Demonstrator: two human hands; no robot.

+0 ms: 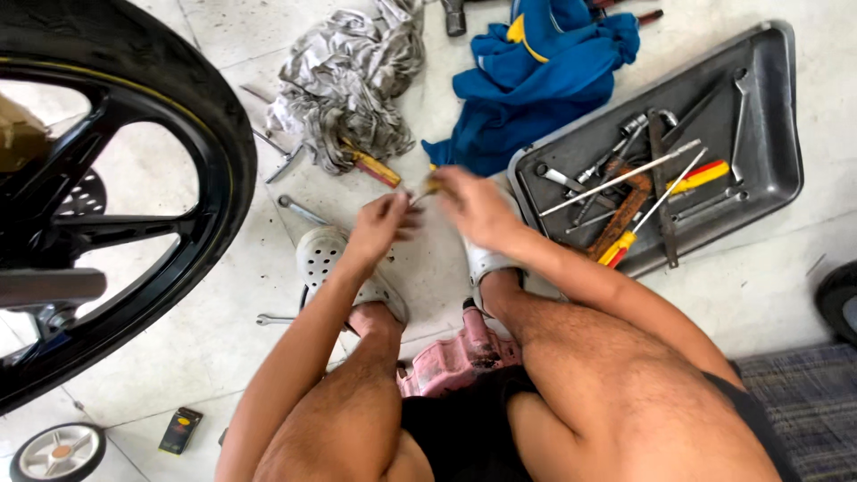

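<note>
Squatting on a low pink stool (455,357) over the tiled floor (178,339), the person is working both hands together just above the gap between their two white clogs. The left hand (379,223) is pinching something small at its fingertips, though motion blur is hiding exactly what; the right hand (473,207) is closing around the yellowish handle of a small tool (427,189), probably a screwdriver, whose tip is pointing toward the left hand. So both hands are clenched on their pieces rather than loose, and the work is sitting in mid-air, a little nearer than the blue cloth (536,80) and just left of the grey tool tray (777,134).

In my judgement, doing this well is calling for steadiness: bracing the forearms against the knees, holding the small part still with the left fingers, and turning the tool with the right wrist alone so the tip is not slipping off. Keeping the work low over the floor is also helping, since a dropped part is then landing close by rather than rolling under the black motorcycle wheel (205,178) on the left.

Lying in the tray are wrenches, long rods and red-and-yellow screwdrivers (665,201). A crumpled grey rag (348,89) is lying on the far side, and a spanner (299,210) is resting on the tiles beside the left clog (326,254).
</note>
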